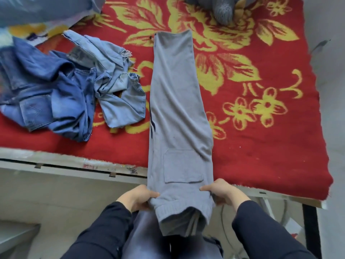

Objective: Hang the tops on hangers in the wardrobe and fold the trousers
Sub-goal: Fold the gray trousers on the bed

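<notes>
The grey trousers lie lengthwise across the red-blanketed bed, their ribbed end hanging over its near edge, where the left hand and right hand each pinch one side with curled fingers, while crumpled jeans lie toward the left edge.

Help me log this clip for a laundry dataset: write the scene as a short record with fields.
surface: red flowered blanket
item in work: grey trousers, laid lengthwise, legs together, ribbed end hanging over the near edge
left hand: grips the ribbed end's left side
right hand: grips its right side
waiting: dark blue jeans and light blue denim garment, crumpled, left of the trousers
far edge: grey knit garment
fold state: not yet folded across
</notes>
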The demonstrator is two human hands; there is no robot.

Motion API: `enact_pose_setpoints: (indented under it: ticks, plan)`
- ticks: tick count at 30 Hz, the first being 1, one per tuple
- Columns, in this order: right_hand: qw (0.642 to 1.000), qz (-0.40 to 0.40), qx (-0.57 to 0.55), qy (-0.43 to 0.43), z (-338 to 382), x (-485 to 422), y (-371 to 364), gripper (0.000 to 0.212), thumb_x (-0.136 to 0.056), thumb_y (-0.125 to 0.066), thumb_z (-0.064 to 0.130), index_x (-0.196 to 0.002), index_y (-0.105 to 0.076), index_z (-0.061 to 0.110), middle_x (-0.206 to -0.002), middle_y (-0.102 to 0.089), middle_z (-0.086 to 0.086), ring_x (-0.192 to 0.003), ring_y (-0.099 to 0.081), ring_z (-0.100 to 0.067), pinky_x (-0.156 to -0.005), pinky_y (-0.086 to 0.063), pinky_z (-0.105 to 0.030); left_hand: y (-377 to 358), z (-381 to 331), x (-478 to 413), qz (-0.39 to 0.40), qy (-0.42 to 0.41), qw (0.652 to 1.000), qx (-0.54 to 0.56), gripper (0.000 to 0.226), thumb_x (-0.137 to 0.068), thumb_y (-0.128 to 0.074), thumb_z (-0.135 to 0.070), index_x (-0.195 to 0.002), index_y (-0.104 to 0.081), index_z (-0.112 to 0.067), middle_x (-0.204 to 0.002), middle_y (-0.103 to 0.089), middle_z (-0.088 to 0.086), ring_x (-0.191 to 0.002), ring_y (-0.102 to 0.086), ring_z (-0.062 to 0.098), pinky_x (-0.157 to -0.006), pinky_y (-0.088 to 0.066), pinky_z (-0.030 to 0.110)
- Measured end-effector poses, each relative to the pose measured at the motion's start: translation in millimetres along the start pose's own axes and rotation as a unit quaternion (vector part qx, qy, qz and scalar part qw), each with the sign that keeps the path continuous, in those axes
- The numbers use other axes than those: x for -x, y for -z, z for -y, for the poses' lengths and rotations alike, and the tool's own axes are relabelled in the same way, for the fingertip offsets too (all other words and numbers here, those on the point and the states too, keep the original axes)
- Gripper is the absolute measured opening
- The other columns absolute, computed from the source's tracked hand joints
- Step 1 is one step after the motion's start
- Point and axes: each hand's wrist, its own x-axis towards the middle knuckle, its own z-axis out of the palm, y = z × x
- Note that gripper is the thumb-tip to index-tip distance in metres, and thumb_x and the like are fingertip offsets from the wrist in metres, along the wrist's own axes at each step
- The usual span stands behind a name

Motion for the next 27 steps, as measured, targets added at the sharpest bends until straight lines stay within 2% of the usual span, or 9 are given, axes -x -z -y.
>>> enact_pose_setpoints:
  ticks: [2,3,5,6,9,13,17,22,27]
  plan:
    - [0.999,-0.005,-0.037,0.004,14,3,11,0.029,-0.081,-0.074,0.017,-0.096,-0.056,0.0,-0.066,-0.049,-0.007,-0.047,-0.045,-0.018,-0.046,-0.038,-0.025,5,-15,2,-0.015,-0.024,0.999,0.019,0.046,-0.09,-0.06,-0.004,-0.134,-0.046,0.0,-0.121,-0.062,0.022,-0.092,-0.065,0.034,-0.084,-0.056,0.05]
    - [0.997,-0.011,-0.079,0.023,27,3,18,0.027,-0.083,-0.071,0.013,-0.101,-0.056,-0.001,-0.067,-0.051,-0.007,-0.047,-0.046,-0.017,-0.045,-0.038,-0.025,10,-30,1,-0.03,-0.044,0.997,0.053,0.056,-0.09,-0.058,-0.003,-0.141,-0.037,-0.005,-0.124,-0.06,0.02,-0.077,-0.065,0.028,-0.07,-0.059,0.042]
    - [0.98,-0.02,-0.181,0.073,64,3,35,0.027,-0.088,-0.059,0.005,-0.114,-0.052,0.008,-0.076,-0.058,-0.009,-0.049,-0.05,-0.016,-0.043,-0.039,-0.025,25,-70,0,-0.048,-0.09,0.987,0.124,0.069,-0.09,-0.057,-0.003,-0.149,-0.026,-0.019,-0.12,-0.062,0.016,-0.05,-0.057,0.014,-0.044,-0.049,0.023]
    - [0.969,-0.027,-0.228,0.093,86,3,45,0.023,-0.091,-0.053,0.004,-0.112,-0.052,0.013,-0.074,-0.06,-0.009,-0.046,-0.049,-0.015,-0.041,-0.038,-0.024,33,-93,-1,-0.053,-0.117,0.98,0.155,0.062,-0.09,-0.056,-0.004,-0.146,-0.033,-0.019,-0.108,-0.066,0.013,-0.043,-0.054,0.01,-0.04,-0.045,0.02]
    - [0.921,-0.035,-0.373,0.105,153,-2,70,0.016,-0.092,-0.047,0.007,-0.081,-0.057,0.013,-0.041,-0.049,0.002,-0.03,-0.042,-0.008,-0.033,-0.038,-0.02,58,-160,-10,-0.069,-0.176,0.951,0.244,0.028,-0.09,-0.057,-0.012,-0.117,-0.064,-0.008,-0.073,-0.064,0.002,-0.047,-0.057,0.008,-0.046,-0.048,0.02]
    - [0.869,-0.057,-0.476,0.125,223,-23,91,0.023,-0.085,-0.041,0.004,-0.065,-0.049,0.01,-0.038,-0.046,0.002,-0.036,-0.05,-0.013,-0.05,-0.058,-0.032,84,-233,-24,-0.052,-0.175,0.928,0.325,0.01,-0.09,-0.058,-0.018,-0.082,-0.062,-0.013,-0.064,-0.064,0.003,-0.052,-0.063,0.013,-0.045,-0.054,0.023]
    - [0.85,-0.069,-0.5,0.148,283,-49,110,0.011,-0.081,-0.044,0.005,-0.076,-0.054,0.004,-0.053,-0.061,-0.007,-0.051,-0.064,-0.024,-0.053,-0.059,-0.037,111,-295,-49,-0.031,-0.166,0.923,0.346,0.007,-0.089,-0.059,-0.018,-0.086,-0.06,-0.012,-0.078,-0.064,0.007,-0.069,-0.066,0.02,-0.052,-0.058,0.029]
    - [0.838,-0.071,-0.508,0.185,353,-81,138,0.018,-0.087,-0.041,0.004,-0.075,-0.054,0.001,-0.049,-0.062,-0.009,-0.044,-0.065,-0.022,-0.042,-0.054,-0.029,141,-371,-79,-0.036,-0.21,0.914,0.345,0.009,-0.089,-0.057,-0.019,-0.084,-0.06,-0.012,-0.072,-0.064,0.003,-0.049,-0.066,0.012,-0.043,-0.051,0.021]
    - [0.833,-0.086,-0.509,0.199,402,-106,161,0.02,-0.083,-0.044,0.002,-0.094,-0.058,-0.007,-0.072,-0.064,-0.017,-0.054,-0.067,-0.027,-0.047,-0.054,-0.03,161,-431,-99,-0.025,-0.227,0.914,0.335,0.012,-0.088,-0.056,-0.021,-0.082,-0.061,-0.011,-0.059,-0.067,0.002,-0.047,-0.066,0.011,-0.041,-0.05,0.02]
